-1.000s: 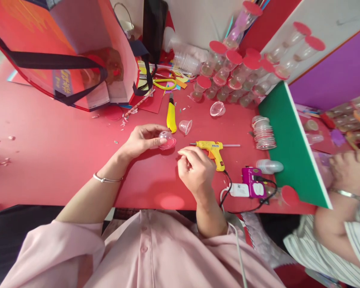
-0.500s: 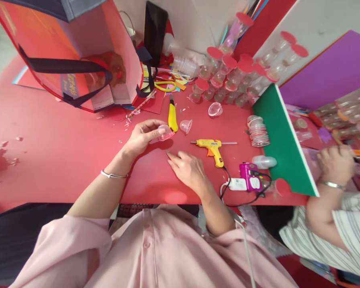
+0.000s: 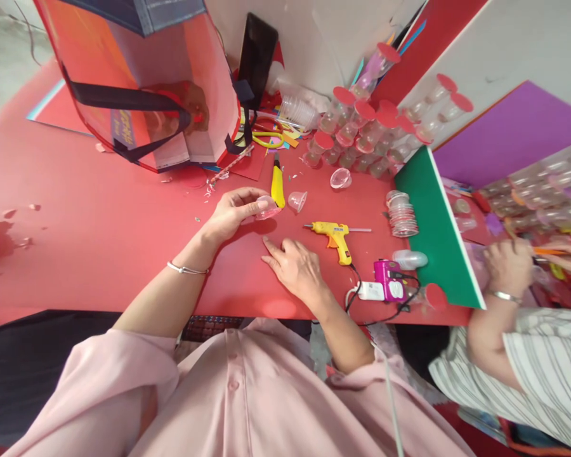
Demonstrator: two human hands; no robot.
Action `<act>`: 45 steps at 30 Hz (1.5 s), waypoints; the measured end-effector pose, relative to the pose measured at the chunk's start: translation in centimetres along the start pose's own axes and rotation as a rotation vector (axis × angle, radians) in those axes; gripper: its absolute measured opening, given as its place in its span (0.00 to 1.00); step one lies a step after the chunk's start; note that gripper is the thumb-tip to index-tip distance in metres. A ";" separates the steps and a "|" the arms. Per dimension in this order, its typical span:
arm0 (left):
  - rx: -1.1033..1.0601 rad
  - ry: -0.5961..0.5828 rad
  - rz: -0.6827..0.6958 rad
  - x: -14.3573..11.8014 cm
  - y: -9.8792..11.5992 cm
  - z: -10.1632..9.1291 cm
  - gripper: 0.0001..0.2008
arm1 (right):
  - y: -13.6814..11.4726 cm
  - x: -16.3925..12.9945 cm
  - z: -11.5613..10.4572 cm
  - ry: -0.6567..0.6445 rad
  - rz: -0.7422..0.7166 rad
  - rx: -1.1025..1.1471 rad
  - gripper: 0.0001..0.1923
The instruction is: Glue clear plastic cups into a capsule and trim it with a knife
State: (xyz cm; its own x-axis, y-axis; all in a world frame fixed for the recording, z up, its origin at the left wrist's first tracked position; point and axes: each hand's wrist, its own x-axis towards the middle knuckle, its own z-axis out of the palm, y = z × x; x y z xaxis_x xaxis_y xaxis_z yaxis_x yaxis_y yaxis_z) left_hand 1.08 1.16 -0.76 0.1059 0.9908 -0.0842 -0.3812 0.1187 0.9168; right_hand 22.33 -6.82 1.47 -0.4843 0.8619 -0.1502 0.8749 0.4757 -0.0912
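Note:
My left hand (image 3: pixel 231 212) pinches a small clear plastic cup (image 3: pixel 268 210) between thumb and fingers, just above the red tabletop. Right behind that cup lies a yellow utility knife (image 3: pixel 276 185). A second clear cup (image 3: pixel 297 201) rests tipped on the table beside the knife, and a third clear cup (image 3: pixel 341 178) sits farther back. Nothing is held by my right hand (image 3: pixel 295 270); it is low over the table with index finger and thumb stretched apart. To its right lies a yellow glue gun (image 3: pixel 337 236) with a glue stick out the back.
Cup hourglasses with red discs (image 3: pixel 364 114) stand in rows at the back. A green divider (image 3: pixel 440 235) borders the right, with stacked cups (image 3: pixel 402 214) and a purple power adapter (image 3: pixel 389 280). A bag (image 3: pixel 143 136) stands back left. A co-worker's hand (image 3: pixel 509 266) works beyond the divider.
The camera view has shifted slightly. My left hand still holds the cup and my right hand has barely moved. More of the co-worker's hands and an orange tool now show.

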 end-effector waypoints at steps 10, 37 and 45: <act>-0.015 0.011 0.008 -0.3 0.2 0.3 0.22 | -0.2 0.9 0.6 0.079 0.005 0.058 0.25; -0.324 0.280 0.290 1.5 2.9 -6.1 0.21 | -5.0 13.0 -2.3 0.377 0.015 0.423 0.16; -0.601 0.170 0.058 0.3 3.1 -2.6 0.06 | -1.7 9.0 -0.8 0.616 -0.079 0.525 0.21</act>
State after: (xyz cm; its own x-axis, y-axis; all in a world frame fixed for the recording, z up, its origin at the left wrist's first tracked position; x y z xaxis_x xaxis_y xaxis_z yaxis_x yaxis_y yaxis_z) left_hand -2.45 1.98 1.00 -0.0594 0.9874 -0.1467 -0.8368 0.0309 0.5467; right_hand 16.54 0.27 1.06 -0.3196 0.8439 0.4310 0.6468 0.5266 -0.5516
